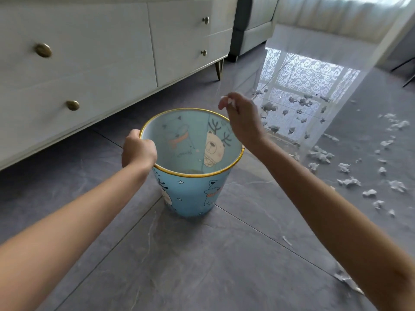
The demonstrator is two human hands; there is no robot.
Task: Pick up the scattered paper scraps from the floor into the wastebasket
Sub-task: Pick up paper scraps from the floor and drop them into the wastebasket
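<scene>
Grey floor (202,254), scraps (349,182) at 3 o'clock. My left hand (138,150) grips the wastebasket (190,194) rim; right hand (241,117) pinches one scrap (230,101) above it. Drop step, I reckon: let go over the opening.

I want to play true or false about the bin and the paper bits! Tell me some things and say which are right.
1. The left hand holds the rim of the wastebasket. True.
2. The right hand is empty. False: it pinches a white paper scrap above the wastebasket's far edge.
3. Every scrap is already in the wastebasket. False: many scraps lie on the floor to the right.
4. The wastebasket is blue with a gold rim. True.
5. The wastebasket lies on its side. False: it stands upright on the floor.
</scene>
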